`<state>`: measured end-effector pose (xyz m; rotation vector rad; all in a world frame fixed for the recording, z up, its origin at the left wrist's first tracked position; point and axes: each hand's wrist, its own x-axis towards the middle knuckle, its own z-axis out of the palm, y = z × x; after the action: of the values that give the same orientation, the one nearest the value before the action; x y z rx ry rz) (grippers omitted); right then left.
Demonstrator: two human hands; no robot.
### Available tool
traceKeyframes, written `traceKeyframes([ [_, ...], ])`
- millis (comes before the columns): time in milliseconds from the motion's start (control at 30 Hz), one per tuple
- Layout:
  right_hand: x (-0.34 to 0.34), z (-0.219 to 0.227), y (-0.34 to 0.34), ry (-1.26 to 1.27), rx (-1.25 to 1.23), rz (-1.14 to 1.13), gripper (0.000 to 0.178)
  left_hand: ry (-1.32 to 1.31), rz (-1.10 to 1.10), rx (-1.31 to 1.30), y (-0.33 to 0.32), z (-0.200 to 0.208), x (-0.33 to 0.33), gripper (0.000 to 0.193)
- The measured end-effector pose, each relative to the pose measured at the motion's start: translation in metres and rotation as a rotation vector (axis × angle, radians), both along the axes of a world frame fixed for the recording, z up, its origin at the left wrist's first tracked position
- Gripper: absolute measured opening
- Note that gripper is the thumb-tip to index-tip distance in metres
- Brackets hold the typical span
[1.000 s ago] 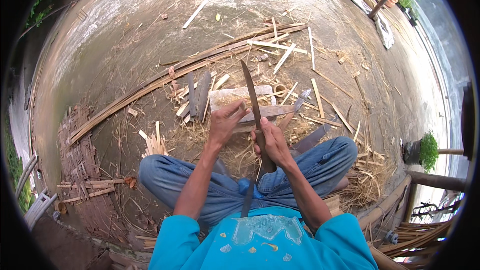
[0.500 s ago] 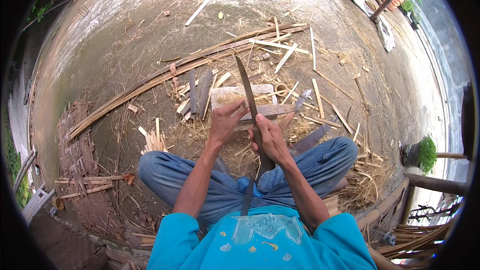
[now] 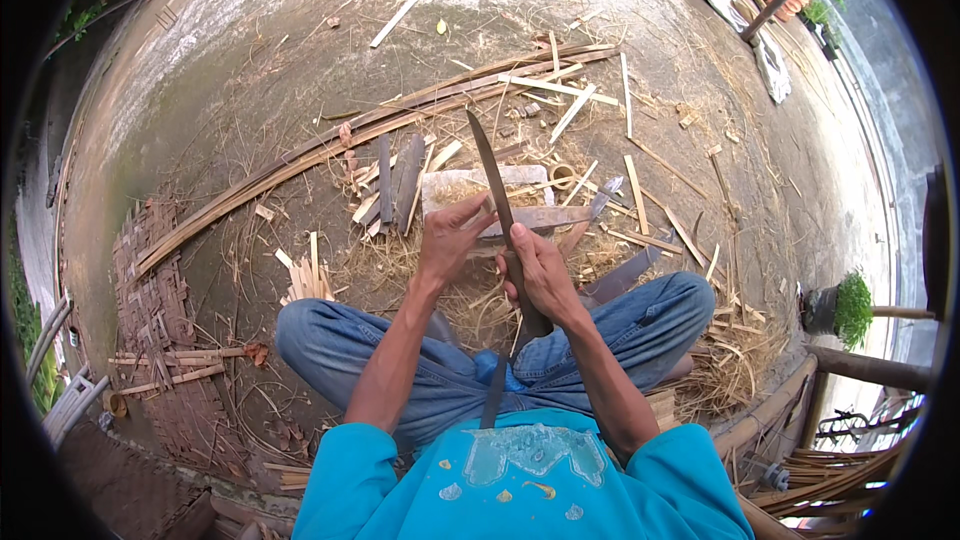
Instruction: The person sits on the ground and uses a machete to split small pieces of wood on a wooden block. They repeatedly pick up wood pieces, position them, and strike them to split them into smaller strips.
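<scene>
A long dark knife (image 3: 490, 165) stands tilted before me, its tip pointing away and a narrow dark lower part (image 3: 494, 400) reaching back to my shirt. My right hand (image 3: 541, 275) is closed around the blade's middle. Just left of it, my left hand (image 3: 452, 240) has thumb and fingers pinched on a small pale strip (image 3: 488, 205), mostly hidden by the fingers. Beyond the hands is a pale block (image 3: 440, 187) strewn with shavings. A flat, pointed brownish piece (image 3: 550, 217) lies across behind the knife; what it is I cannot tell.
Long split bamboo strips (image 3: 270, 175) lie in a curved bundle on the ground. Short dark slats (image 3: 408, 180) and several loose pale strips surround the block. Curly shavings (image 3: 735, 370) heap beside my right knee. A woven mat (image 3: 150, 290) lies left; a potted plant (image 3: 853, 308) stands right.
The knife's tip has shifted very slightly left, and its lower part has moved slightly too. Both hands keep nearly the same place and grip.
</scene>
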<state>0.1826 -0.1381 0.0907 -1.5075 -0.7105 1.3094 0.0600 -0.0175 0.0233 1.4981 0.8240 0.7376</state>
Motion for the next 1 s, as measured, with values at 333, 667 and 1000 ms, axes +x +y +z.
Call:
traceKeyframes([
  [333,0.005,0.015,0.01,-0.135,-0.07,0.124,0.053,0.341,-0.061,0.158,0.006,0.032,-0.011,0.042],
  [667,-0.002,0.003,0.009,-0.262,-0.046,0.033,0.05,-0.026,0.147,0.958,0.074,0.194,0.043,0.04],
  [1000,-0.011,0.008,0.009,-0.354,-0.03,0.049,0.05,0.193,-0.17,0.918,0.107,0.092,0.089,0.04],
])
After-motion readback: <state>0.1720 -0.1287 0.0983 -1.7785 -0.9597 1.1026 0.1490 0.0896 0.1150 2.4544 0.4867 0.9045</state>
